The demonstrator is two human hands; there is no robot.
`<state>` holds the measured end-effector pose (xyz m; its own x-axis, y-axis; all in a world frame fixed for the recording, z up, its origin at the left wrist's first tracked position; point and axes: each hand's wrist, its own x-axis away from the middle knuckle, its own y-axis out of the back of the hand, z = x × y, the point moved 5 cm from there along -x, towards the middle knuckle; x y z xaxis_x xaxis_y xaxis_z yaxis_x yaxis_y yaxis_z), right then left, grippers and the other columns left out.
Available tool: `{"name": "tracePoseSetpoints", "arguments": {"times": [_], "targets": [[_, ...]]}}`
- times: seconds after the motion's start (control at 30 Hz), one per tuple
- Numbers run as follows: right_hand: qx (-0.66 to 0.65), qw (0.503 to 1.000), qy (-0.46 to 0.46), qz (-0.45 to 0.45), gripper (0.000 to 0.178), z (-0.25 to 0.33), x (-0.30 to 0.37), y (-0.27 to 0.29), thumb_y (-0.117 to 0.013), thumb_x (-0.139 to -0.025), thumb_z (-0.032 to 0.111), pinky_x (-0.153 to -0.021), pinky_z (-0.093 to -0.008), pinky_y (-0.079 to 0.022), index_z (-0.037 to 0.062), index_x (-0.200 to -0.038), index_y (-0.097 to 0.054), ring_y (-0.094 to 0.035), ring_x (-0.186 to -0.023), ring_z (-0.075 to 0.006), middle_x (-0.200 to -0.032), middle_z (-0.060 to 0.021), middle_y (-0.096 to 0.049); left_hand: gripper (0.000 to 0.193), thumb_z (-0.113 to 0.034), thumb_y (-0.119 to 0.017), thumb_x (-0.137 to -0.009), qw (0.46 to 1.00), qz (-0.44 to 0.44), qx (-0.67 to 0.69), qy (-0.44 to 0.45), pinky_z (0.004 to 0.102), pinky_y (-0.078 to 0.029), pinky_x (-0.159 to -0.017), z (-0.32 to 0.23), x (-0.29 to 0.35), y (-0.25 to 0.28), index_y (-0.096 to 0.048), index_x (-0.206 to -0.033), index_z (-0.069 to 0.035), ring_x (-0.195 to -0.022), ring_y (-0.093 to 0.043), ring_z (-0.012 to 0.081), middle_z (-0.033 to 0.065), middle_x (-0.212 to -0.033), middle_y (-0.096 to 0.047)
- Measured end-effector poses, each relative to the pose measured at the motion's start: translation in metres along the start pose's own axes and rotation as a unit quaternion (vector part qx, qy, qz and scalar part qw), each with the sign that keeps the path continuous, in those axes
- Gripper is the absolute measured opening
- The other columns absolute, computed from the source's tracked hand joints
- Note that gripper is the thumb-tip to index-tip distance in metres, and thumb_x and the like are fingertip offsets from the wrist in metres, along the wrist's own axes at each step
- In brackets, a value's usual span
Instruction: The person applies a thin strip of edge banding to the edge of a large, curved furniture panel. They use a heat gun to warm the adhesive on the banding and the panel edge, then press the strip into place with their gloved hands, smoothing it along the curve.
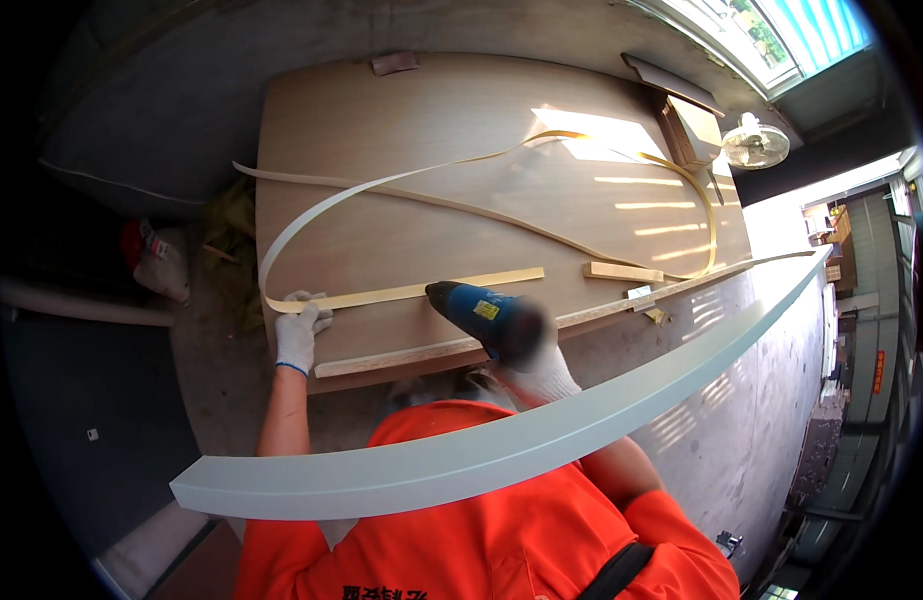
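My left hand (pixel 298 336), in a white knit glove, pinches a long thin strip of edge banding (pixel 382 296) near the table's left side. The strip's yellowish underside faces up here, and its end lies flat toward the middle. From my hand the rest loops back across the table. My right hand (pixel 544 378), also gloved, grips a blue heat gun (pixel 487 314); its fingers are partly hidden behind the tool. The dark nozzle points left, close to the banding, but whether they touch I cannot tell. A long, pale narrow board (pixel 502 440) crosses in front of my torso and forearms.
The wide wooden tabletop (pixel 432 120) carries a small wood block (pixel 622 272) and a boxy wooden piece (pixel 694 130) at the far right. A long strip (pixel 402 360) runs along the near edge. A fan (pixel 757 145) stands beyond the right corner; a bag (pixel 162 270) sits left.
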<state>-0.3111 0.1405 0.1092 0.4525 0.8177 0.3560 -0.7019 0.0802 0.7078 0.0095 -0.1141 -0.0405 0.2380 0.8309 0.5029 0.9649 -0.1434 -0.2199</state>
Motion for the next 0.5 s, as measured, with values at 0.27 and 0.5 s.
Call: {"name": "tracePoseSetpoints", "arguments": {"times": [0.27, 0.5], "targets": [[-0.063, 0.987, -0.144, -0.041, 0.045, -0.012, 0.022, 0.056, -0.077, -0.073, 0.016, -0.091, -0.0344, -0.057, 0.0063, -0.117, -0.073, -0.076, -0.096, -0.0257, -0.099, -0.0132, -0.076, 0.018, -0.006, -0.059, -0.104, 1.000, -0.003, -0.002, -0.004, 0.0349, -0.064, -0.079, 0.005, -0.003, 0.005, -0.055, -0.120, -0.010, -0.087, -0.073, 0.0207, 0.0155, -0.122, -0.072], [-0.088, 0.973, -0.164, -0.137, 0.035, -0.056, 0.033, 0.081, -0.076, -0.072, 0.018, -0.077, -0.0360, -0.058, 0.0072, -0.105, -0.073, -0.074, -0.080, -0.0234, -0.083, -0.0089, -0.072, 0.021, -0.003, -0.059, -0.102, 1.000, 0.000, 0.004, -0.004, 0.0343, -0.065, -0.077, 0.005, -0.003, 0.005, -0.054, -0.122, -0.009, -0.087, -0.073, 0.0210, 0.0162, -0.122, -0.071]]}}
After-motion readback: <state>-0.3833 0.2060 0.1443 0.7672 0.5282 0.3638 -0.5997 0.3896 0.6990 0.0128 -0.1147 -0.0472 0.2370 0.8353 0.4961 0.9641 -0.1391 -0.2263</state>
